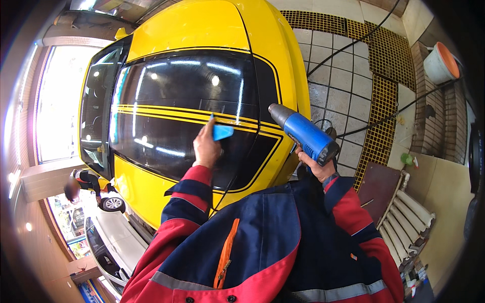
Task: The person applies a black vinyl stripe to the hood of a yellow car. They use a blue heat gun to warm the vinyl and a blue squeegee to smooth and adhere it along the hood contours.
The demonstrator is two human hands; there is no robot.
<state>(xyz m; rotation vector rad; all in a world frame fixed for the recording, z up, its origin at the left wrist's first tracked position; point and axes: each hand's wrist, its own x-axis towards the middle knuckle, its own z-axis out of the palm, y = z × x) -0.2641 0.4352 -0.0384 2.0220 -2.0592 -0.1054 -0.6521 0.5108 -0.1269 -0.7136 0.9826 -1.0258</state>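
My left hand (206,145) is closed on a flat light-blue squeegee (223,133) over the black, glossy hood (182,86) of a yellow car (192,20). The squeegee lies close to the yellow double stripe along the hood's middle; whether it touches the surface I cannot tell. In my right hand (319,167) is a blue heat gun (305,132), gripped by its handle. Its grey metal nozzle points toward the front edge of the hood, apart from it. Lamp reflections show on the black surface.
Yellow floor grating (382,101) and pale tiles (346,96) lie beyond the car's front. A black cable (386,121) crosses them. At the right stand a white bucket (438,64) and a radiator (404,227). A white car (118,232) and another person (88,182) are at the left.
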